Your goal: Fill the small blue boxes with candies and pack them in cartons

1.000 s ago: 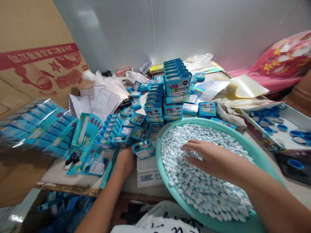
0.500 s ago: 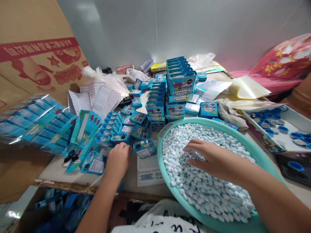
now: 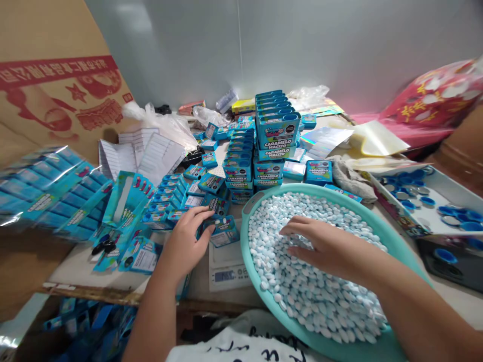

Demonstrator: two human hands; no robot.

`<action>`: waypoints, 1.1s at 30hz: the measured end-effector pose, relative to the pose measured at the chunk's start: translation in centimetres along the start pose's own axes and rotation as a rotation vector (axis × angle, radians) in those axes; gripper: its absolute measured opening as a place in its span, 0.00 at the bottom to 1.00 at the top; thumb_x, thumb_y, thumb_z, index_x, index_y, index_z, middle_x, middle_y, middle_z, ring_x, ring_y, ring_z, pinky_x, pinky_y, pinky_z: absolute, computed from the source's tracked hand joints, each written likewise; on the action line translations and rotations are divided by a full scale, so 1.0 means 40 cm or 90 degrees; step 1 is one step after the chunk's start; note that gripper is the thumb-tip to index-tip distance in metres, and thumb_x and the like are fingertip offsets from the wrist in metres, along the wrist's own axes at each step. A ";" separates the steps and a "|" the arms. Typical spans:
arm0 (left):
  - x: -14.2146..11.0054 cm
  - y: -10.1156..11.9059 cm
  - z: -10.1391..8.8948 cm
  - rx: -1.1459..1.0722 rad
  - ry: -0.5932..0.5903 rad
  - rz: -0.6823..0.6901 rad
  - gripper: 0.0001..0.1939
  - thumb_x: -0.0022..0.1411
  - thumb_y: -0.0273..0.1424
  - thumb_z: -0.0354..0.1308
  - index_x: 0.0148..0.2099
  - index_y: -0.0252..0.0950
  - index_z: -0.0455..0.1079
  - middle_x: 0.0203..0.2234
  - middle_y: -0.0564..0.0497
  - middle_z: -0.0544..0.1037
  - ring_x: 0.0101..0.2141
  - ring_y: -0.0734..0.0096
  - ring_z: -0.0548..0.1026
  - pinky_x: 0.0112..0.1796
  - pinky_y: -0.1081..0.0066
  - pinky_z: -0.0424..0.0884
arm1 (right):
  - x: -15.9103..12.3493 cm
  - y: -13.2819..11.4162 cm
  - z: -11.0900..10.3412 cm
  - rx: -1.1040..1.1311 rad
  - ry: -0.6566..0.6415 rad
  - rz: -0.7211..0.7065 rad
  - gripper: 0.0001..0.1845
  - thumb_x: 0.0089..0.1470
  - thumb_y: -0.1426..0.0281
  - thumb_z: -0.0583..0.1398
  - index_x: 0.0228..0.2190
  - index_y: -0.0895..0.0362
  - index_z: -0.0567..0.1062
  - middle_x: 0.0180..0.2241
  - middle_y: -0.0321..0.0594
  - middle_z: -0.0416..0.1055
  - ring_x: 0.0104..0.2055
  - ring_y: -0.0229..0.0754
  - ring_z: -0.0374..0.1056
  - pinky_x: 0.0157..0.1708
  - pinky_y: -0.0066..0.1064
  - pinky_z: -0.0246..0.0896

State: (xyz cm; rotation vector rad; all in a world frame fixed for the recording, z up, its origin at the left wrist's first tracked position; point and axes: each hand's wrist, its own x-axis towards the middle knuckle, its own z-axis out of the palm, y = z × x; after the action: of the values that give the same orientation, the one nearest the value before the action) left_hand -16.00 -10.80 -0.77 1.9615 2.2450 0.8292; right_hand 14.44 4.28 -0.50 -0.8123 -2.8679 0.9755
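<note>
A small blue candy box point(image 3: 225, 232) marked CARAMELO MACIZO lies on a white digital scale point(image 3: 226, 281) with a lit display. My left hand point(image 3: 190, 236) is at the box's left end, thumb and fingers apart around its corner; whether they touch it is unclear. To the right is a turquoise basin point(image 3: 247, 236) full of small white and pale blue candies point(image 3: 302, 296). My right hand point(image 3: 317, 241) rests over the candies, palm down, with a gap between thumb and curved fingers. Its fingertips are at the candy surface, and the space under the palm is hidden.
Stacked blue boxes point(image 3: 277, 133) stand behind the basin, and more boxes point(image 3: 166, 201) lie left of the scale. A tray point(image 3: 453, 196) of blue lids and a dark phone-like slab point(image 3: 460, 269) sit at right. A large carton point(image 3: 56, 30) rises at left.
My left hand has moved right and up from beside the boxes to the one on the scale, its fingers spreading. My right hand stays over the candies. The view has shifted slightly.
</note>
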 end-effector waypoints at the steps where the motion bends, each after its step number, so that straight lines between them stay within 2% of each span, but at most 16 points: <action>1: 0.005 -0.001 0.002 0.006 0.002 0.034 0.17 0.72 0.34 0.56 0.60 0.43 0.74 0.59 0.46 0.75 0.60 0.57 0.72 0.62 0.54 0.69 | -0.001 -0.001 -0.001 0.001 0.001 0.001 0.18 0.66 0.61 0.57 0.53 0.52 0.77 0.52 0.45 0.73 0.51 0.51 0.72 0.52 0.44 0.66; 4: 0.020 -0.014 0.012 0.049 -0.021 0.168 0.19 0.73 0.35 0.56 0.63 0.44 0.72 0.61 0.46 0.75 0.63 0.55 0.70 0.63 0.51 0.67 | -0.003 -0.001 -0.001 0.004 0.007 -0.002 0.17 0.66 0.61 0.57 0.52 0.52 0.77 0.51 0.45 0.74 0.50 0.51 0.72 0.52 0.43 0.66; 6: 0.023 -0.034 0.023 0.086 -0.015 0.247 0.17 0.71 0.37 0.59 0.60 0.43 0.75 0.56 0.46 0.80 0.59 0.53 0.73 0.59 0.51 0.70 | -0.004 -0.001 -0.002 0.005 0.009 -0.002 0.17 0.66 0.62 0.57 0.52 0.52 0.77 0.51 0.46 0.74 0.50 0.51 0.72 0.52 0.43 0.66; 9: 0.010 -0.071 0.037 0.112 0.068 0.312 0.14 0.68 0.35 0.64 0.54 0.41 0.78 0.46 0.47 0.85 0.51 0.56 0.79 0.53 0.56 0.74 | -0.005 -0.001 -0.004 0.005 0.010 -0.001 0.16 0.66 0.62 0.57 0.51 0.52 0.77 0.51 0.46 0.74 0.49 0.50 0.73 0.51 0.41 0.67; 11: -0.005 -0.086 0.040 0.122 0.130 0.322 0.12 0.66 0.34 0.66 0.52 0.41 0.78 0.43 0.48 0.85 0.48 0.58 0.81 0.52 0.58 0.75 | -0.005 -0.001 -0.006 0.005 0.011 -0.001 0.15 0.66 0.62 0.58 0.51 0.51 0.77 0.51 0.45 0.74 0.48 0.50 0.73 0.50 0.41 0.67; 14: -0.018 -0.080 0.039 0.137 0.162 0.300 0.16 0.66 0.36 0.66 0.56 0.42 0.77 0.47 0.45 0.84 0.49 0.58 0.81 0.52 0.59 0.75 | -0.005 0.001 -0.005 0.010 0.017 -0.008 0.16 0.66 0.62 0.58 0.51 0.51 0.77 0.51 0.46 0.75 0.49 0.50 0.73 0.51 0.41 0.68; 17: -0.013 -0.058 0.039 0.147 0.101 0.295 0.20 0.68 0.40 0.64 0.59 0.41 0.75 0.55 0.43 0.80 0.56 0.55 0.77 0.56 0.55 0.73 | -0.004 0.003 -0.003 0.013 0.018 -0.012 0.18 0.66 0.61 0.58 0.53 0.51 0.77 0.51 0.47 0.75 0.49 0.51 0.73 0.52 0.41 0.68; 20: -0.005 -0.053 0.043 0.152 0.088 0.328 0.14 0.68 0.39 0.64 0.53 0.41 0.78 0.51 0.45 0.82 0.55 0.55 0.77 0.55 0.56 0.73 | -0.001 0.002 -0.003 0.007 0.007 -0.002 0.18 0.66 0.60 0.58 0.53 0.52 0.77 0.51 0.47 0.74 0.50 0.51 0.72 0.52 0.43 0.67; 23: -0.014 -0.072 0.046 0.166 0.169 0.315 0.07 0.67 0.35 0.65 0.46 0.41 0.80 0.47 0.47 0.84 0.52 0.57 0.79 0.54 0.57 0.73 | 0.000 0.002 -0.004 0.008 0.002 0.001 0.17 0.67 0.61 0.57 0.53 0.52 0.76 0.52 0.46 0.74 0.51 0.50 0.72 0.52 0.42 0.67; 28: -0.075 -0.119 0.051 0.138 0.322 0.239 0.13 0.68 0.33 0.60 0.54 0.41 0.76 0.48 0.43 0.82 0.50 0.57 0.79 0.53 0.57 0.75 | -0.007 0.002 -0.009 0.004 -0.009 -0.009 0.19 0.63 0.58 0.60 0.53 0.50 0.78 0.52 0.45 0.74 0.50 0.50 0.73 0.51 0.42 0.68; 30: -0.114 -0.147 0.051 0.123 0.390 0.201 0.14 0.68 0.32 0.58 0.54 0.40 0.75 0.46 0.42 0.82 0.48 0.57 0.80 0.51 0.56 0.75 | -0.011 -0.003 -0.008 -0.014 -0.016 -0.026 0.17 0.62 0.59 0.62 0.50 0.50 0.80 0.50 0.44 0.74 0.49 0.50 0.73 0.51 0.42 0.68; 33: -0.185 -0.202 0.047 0.142 0.473 0.078 0.11 0.67 0.35 0.57 0.47 0.37 0.76 0.37 0.41 0.82 0.42 0.55 0.81 0.49 0.53 0.75 | -0.014 -0.016 -0.004 -0.057 -0.019 -0.025 0.14 0.62 0.62 0.60 0.46 0.50 0.82 0.47 0.44 0.76 0.46 0.51 0.74 0.47 0.42 0.68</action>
State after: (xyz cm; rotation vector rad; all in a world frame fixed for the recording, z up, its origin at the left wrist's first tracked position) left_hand -21.18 -17.44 -8.00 2.1499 2.6973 1.6068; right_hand 14.64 3.66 0.08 -0.7496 -2.9601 0.8685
